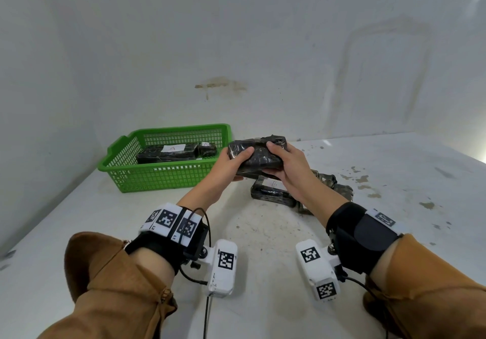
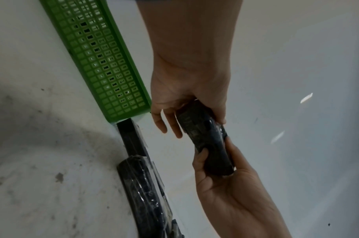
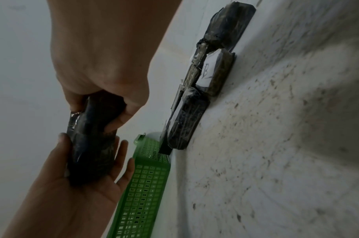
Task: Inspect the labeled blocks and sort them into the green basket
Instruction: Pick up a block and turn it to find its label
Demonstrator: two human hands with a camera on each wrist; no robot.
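Observation:
Both hands hold one black plastic-wrapped block [image 1: 259,156] in the air, just right of the green basket [image 1: 163,178]. My left hand [image 1: 235,164] grips its left end, thumb on top and fingers beneath. My right hand [image 1: 282,162] grips the right end the same way. No label shows on the held block [image 2: 205,141] [image 3: 90,136]. A long block with a white "A" label [image 1: 168,152] and a small labeled block [image 1: 207,149] lie in the basket. More wrapped blocks [image 1: 271,192] lie on the table under my right hand, one labeled "B" [image 3: 207,70].
The white table [image 1: 263,233] is stained and runs up to a white wall close behind the basket. The basket [image 2: 105,64] [image 3: 146,185] stands at the back left. Loose blocks [image 2: 141,185] cluster just right of it.

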